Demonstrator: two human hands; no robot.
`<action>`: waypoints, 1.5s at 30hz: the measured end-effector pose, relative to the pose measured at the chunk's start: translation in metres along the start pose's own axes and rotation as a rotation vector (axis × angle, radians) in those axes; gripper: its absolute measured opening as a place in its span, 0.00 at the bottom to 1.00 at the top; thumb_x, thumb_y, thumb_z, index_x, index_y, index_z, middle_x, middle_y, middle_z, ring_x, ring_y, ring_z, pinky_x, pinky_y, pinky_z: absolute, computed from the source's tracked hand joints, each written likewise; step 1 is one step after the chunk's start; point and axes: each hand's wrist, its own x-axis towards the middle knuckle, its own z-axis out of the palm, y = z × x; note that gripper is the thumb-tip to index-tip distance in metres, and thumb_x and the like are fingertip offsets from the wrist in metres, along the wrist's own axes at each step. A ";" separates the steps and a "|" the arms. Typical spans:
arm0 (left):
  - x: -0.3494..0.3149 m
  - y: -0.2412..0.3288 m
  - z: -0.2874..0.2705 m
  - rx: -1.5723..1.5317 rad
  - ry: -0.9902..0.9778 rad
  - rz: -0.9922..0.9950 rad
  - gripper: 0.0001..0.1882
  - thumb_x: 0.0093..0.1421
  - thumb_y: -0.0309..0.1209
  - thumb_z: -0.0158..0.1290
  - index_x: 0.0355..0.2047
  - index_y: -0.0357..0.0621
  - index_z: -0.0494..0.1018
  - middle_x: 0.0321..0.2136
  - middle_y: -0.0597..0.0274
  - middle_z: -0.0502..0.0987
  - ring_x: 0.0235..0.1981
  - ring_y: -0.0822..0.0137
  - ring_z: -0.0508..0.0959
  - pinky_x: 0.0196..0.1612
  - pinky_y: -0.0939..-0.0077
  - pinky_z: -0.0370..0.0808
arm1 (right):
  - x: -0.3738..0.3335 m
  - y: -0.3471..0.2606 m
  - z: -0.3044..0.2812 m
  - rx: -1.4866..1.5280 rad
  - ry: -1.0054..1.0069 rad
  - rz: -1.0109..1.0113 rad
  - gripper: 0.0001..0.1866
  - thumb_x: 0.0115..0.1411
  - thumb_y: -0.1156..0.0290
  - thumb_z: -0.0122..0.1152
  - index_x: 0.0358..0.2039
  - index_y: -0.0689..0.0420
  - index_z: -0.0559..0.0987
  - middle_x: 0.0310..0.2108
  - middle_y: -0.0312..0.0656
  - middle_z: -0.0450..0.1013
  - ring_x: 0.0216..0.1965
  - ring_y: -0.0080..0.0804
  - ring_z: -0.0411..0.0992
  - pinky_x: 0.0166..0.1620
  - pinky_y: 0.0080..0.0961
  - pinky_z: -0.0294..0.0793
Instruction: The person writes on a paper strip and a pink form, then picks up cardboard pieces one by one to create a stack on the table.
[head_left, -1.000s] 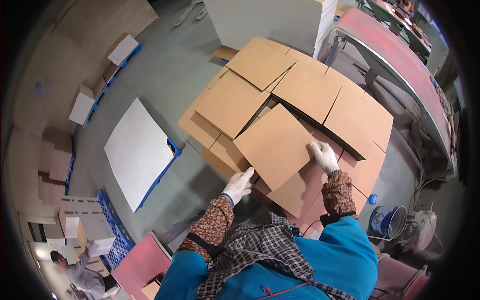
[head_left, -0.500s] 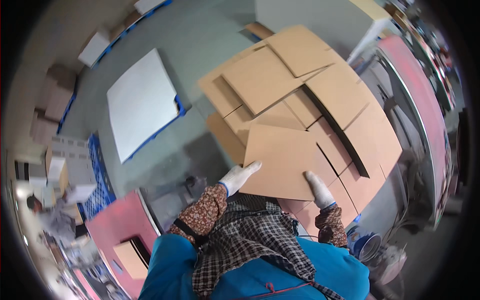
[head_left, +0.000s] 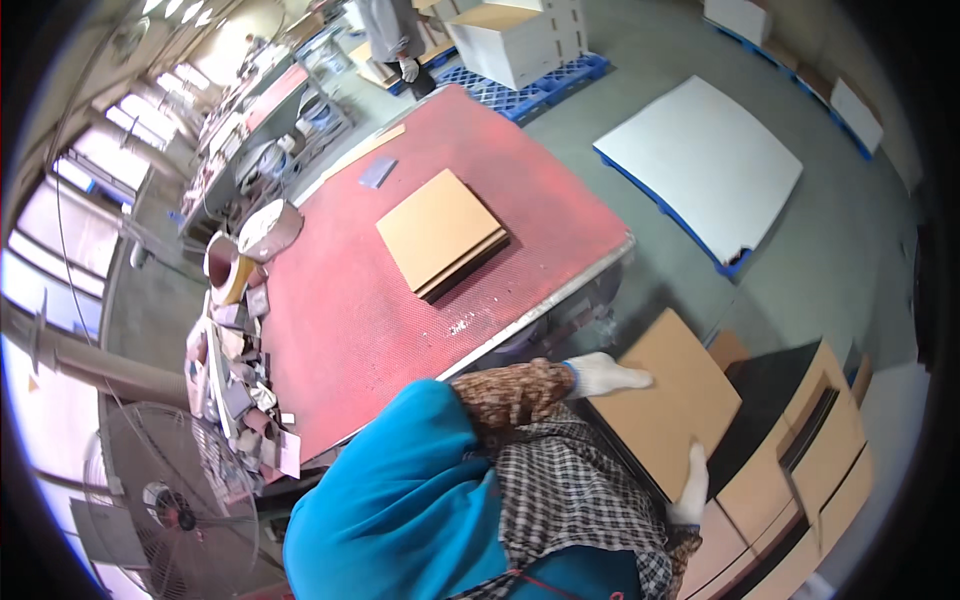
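Note:
A flat, square-cornered brown board (head_left: 668,395) is held in front of me, beside the red-topped table. My left hand (head_left: 608,376), in a white glove, grips its near left edge with the thumb on top. On the lower right edge, my right hand (head_left: 692,488), gloved as well, is closed round the board; the fingers under it are hidden. A small stack of similar boards (head_left: 440,230) lies on the red table (head_left: 345,350). To the right spreads a larger pile of brown boards (head_left: 745,495), some showing dark faces or edges.
Sanding blocks and scraps (head_left: 240,370) crowd the table's left edge, near a tape roll (head_left: 225,268). A grey block (head_left: 378,172) lies behind the stack. A fan (head_left: 172,507) stands lower left. White sheets (head_left: 705,165) rest on a blue pallet. A person (head_left: 392,35) stands far off.
My view has swung left from the board pile to the red table. The board, gripped by both hands, has come away from above the pile toward the table.

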 end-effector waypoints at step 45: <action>-0.100 -0.185 -0.330 -1.328 0.905 0.515 0.31 0.73 0.50 0.53 0.65 0.40 0.68 0.59 0.53 0.76 0.58 0.56 0.77 0.59 0.58 0.79 | 0.258 0.130 0.425 -0.827 -0.411 -0.392 0.39 0.78 0.44 0.40 0.73 0.65 0.62 0.73 0.59 0.60 0.74 0.50 0.59 0.74 0.38 0.58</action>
